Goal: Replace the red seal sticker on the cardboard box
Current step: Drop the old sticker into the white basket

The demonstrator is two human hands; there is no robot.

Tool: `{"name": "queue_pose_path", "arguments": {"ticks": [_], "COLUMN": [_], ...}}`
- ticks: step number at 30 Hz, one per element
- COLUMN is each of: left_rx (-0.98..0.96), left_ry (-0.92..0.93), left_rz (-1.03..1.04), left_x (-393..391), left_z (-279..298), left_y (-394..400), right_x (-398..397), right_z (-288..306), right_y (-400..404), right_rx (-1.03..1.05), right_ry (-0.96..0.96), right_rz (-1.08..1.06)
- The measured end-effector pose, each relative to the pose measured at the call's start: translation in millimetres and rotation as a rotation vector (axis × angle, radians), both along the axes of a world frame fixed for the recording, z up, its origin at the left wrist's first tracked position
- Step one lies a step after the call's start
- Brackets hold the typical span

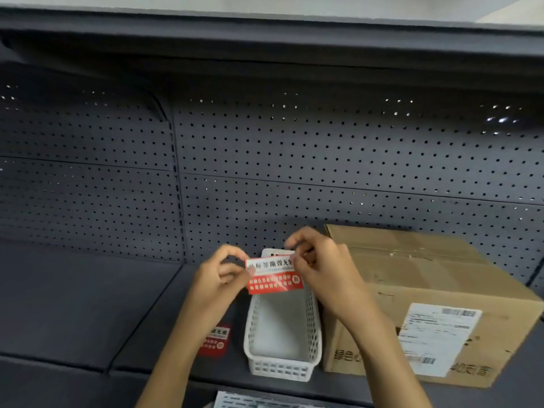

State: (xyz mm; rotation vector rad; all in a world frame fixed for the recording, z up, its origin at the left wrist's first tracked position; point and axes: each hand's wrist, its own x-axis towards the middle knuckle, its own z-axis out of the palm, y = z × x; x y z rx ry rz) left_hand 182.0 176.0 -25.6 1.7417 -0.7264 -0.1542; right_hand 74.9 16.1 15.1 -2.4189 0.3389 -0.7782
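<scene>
A red and white seal sticker (275, 275) is held up flat above a white basket. My left hand (219, 279) pinches its left edge. My right hand (319, 267) pinches its upper right corner with thumb and fingers. The cardboard box (426, 278) stands on the shelf to the right of my hands, flaps closed, with a white shipping label (435, 338) on its front face. A second red seal sticker (214, 340) lies flat on the shelf under my left forearm.
The white plastic basket (282, 366) stands on the dark grey shelf (73, 304) between the loose sticker and the box. A perforated back panel (323, 157) rises behind. Another white basket's rim (235, 400) shows at the bottom edge.
</scene>
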Motion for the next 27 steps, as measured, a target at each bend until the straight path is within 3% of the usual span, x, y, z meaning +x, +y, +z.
{"name": "queue_pose_path", "arguments": {"ticks": [3, 7, 11, 15, 27], "left_rx": [0.161, 0.396, 0.509, 0.675, 0.348], "left_ry": [-0.099, -0.367, -0.478, -0.502, -0.344], "left_rz": [-0.005, 0.000, -0.129, -0.194, -0.227], "left_x": [14.1, 17.7, 15.0, 18.0, 34.3], "left_z": [-21.5, -45.9, -55.4, -61.6, -62.8], "left_y": [-4.2, -18.1, -30.5, -37.6, -32.1], "right_x": [10.8, 17.9, 24.5, 22.7, 17.7], "right_z": [-11.9, -28.9, -50.5, -64.5, -61.0], "right_y": [6.0, 16.1, 22.1, 19.1, 20.5], "right_rx": [-0.162, -0.295, -0.379, -0.381, -0.377], "right_ry": [0.158, 0.419, 0.723, 0.798, 0.688], "right_rz": [-0.108, -0.199, -0.227, -0.248, -0.223]}}
